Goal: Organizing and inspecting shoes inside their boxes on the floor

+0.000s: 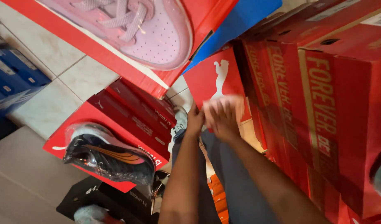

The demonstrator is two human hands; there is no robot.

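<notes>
Both bare hands meet low in front of a wall of cardboard shoe boxes: the left hand (194,121) and the right hand (222,120) press together on a pale, blurred sheet (223,103), soft like tissue paper, with the fingers spread over it; how firmly they pinch it I cannot tell. The sheet lies against a red box (217,79) with a white leaping-animal mark on its end. To the right rises a stack of red boxes (323,103), matte cardboard with gold lettering down their sides. On the left, two dark red boxes (136,112) lie stacked, and a glossy black shoe (109,155) with an orange streak, wrapped in clear film, sits on a red lid. Above, a pink laced sneaker (149,29) rests on another red box. The floor (53,83) is pale tile, and blue boxes (12,79) stand at the far left.
</notes>
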